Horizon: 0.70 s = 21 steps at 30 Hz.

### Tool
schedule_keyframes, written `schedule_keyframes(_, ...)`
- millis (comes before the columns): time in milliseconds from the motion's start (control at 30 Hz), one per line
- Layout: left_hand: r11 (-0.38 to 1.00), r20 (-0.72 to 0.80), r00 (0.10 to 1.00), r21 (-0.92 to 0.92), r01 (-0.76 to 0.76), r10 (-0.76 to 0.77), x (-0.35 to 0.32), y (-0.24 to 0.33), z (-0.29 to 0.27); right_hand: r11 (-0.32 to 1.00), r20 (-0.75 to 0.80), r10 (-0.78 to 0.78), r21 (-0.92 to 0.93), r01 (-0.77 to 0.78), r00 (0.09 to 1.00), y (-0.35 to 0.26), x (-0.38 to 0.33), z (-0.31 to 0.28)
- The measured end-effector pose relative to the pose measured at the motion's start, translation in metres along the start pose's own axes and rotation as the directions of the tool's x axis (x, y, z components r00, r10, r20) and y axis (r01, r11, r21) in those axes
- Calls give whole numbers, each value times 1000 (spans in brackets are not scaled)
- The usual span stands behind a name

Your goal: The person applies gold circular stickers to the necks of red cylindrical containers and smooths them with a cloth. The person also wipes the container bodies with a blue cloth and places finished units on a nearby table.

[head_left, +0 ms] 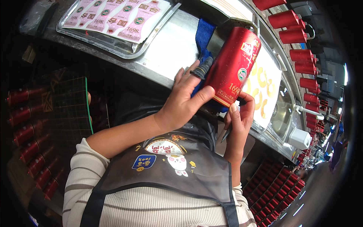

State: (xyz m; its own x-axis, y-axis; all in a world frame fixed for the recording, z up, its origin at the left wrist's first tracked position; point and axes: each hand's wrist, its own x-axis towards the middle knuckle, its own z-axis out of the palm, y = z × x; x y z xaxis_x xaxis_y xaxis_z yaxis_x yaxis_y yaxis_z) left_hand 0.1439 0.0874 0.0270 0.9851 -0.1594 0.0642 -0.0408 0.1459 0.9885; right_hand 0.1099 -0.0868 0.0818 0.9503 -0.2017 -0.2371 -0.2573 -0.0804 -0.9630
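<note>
A glossy red bottle (pixel 230 64) with gold and white print lies tilted over the bench edge, its neck end pointing away from me. My left hand (pixel 183 96) holds its left side, thumb across the lower end; one finger wears a dark ribbed cover (pixel 202 70). At the bottle's near lower corner, my right hand (pixel 240 115) has thumb and forefinger pinched against the rim. A thin dark pointed piece (pixel 225 135) sticks out below that hand, its kind unclear. Blue cloth (pixel 205 36) lies beside and partly under the bottle.
Pink printed sheets (pixel 113 19) are stacked in a metal tray (pixel 130 56) at the far left. Right of the bottle lies a white sheet with gold curved pieces (pixel 261 90), next to a metal basin (pixel 281 111). Red bottles hang in a row (pixel 293 36); more fill racks (pixel 274 189) below.
</note>
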Motion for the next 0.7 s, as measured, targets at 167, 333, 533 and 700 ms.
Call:
schedule_keyframes(167, 813, 121, 943, 482, -328, 309, -21, 17, -8, 1000, 12, 27, -1, -27, 1000, 0, 0, -2)
schedule_keyframes(333, 649, 178, 942, 687, -326, 284, -37, 26, -4, 1000, 1, -17, -3, 17, 1000, 5, 1, -2)
schedule_keyframes(533, 711, 101, 970, 664, -233, 223, -44, 19, -11, 998, 23, 59, -29, -58, 998, -2, -1, -3)
schedule_keyframes(700, 729, 66, 976, 656, -198, 206, -45, 12, -14, 998, 18, -52, 18, 52, 998, 0, 0, 2)
